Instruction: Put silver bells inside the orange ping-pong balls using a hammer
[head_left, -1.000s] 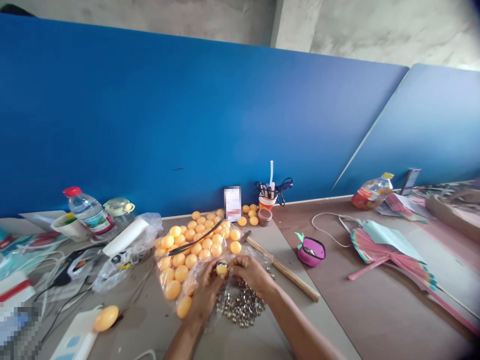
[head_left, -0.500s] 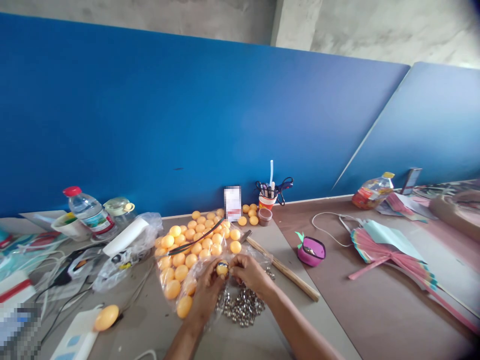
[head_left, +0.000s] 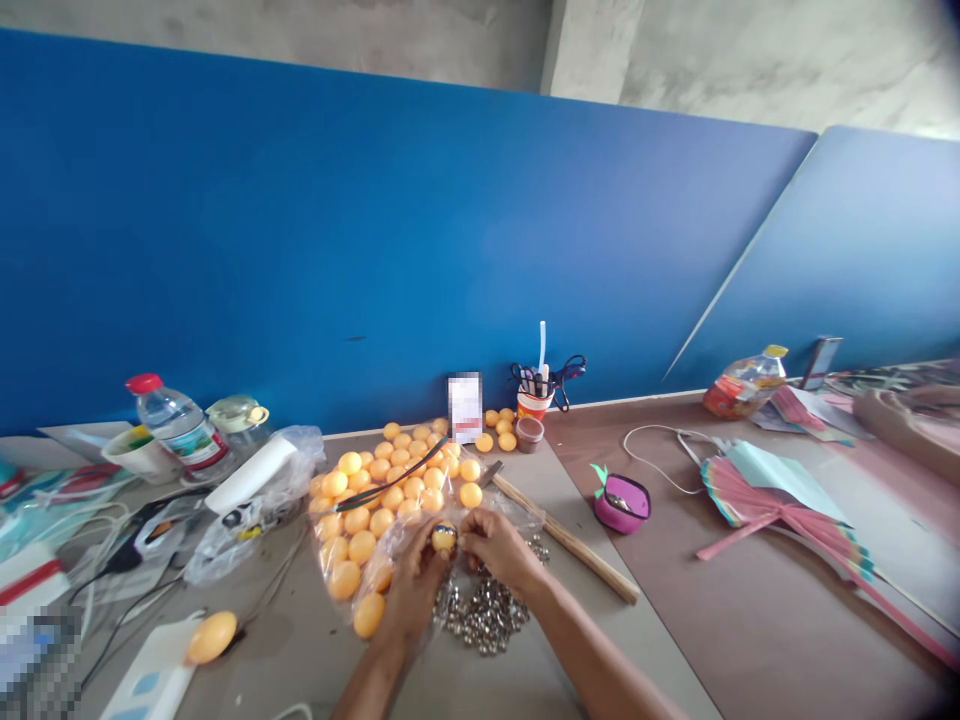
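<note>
My left hand (head_left: 416, 568) is closed around an orange ball (head_left: 444, 541) that has a shiny metallic band or pieces on its upper side. Just right of the ball, my right hand (head_left: 499, 548) has its fingers pinched together; whatever lies between the fingertips is hidden or too small to make out. Below it spreads a pile of small shiny metal pieces (head_left: 487, 617). Beyond and to the left of my hands lies a clear plastic bag of orange balls (head_left: 381, 520), with a black strap (head_left: 394, 478) across it.
A hammer (head_left: 574, 544) with a wooden handle lies right of my hands. Further right are a purple pouch (head_left: 622, 505) and a pink fan (head_left: 787, 510). A cup of tools (head_left: 535, 403) stands by the blue partition (head_left: 450, 220). On the left are a water bottle (head_left: 184, 430) and cables.
My hands and the held ball stay almost where they were. At the far right edge, what looks like another person's arm has shifted.
</note>
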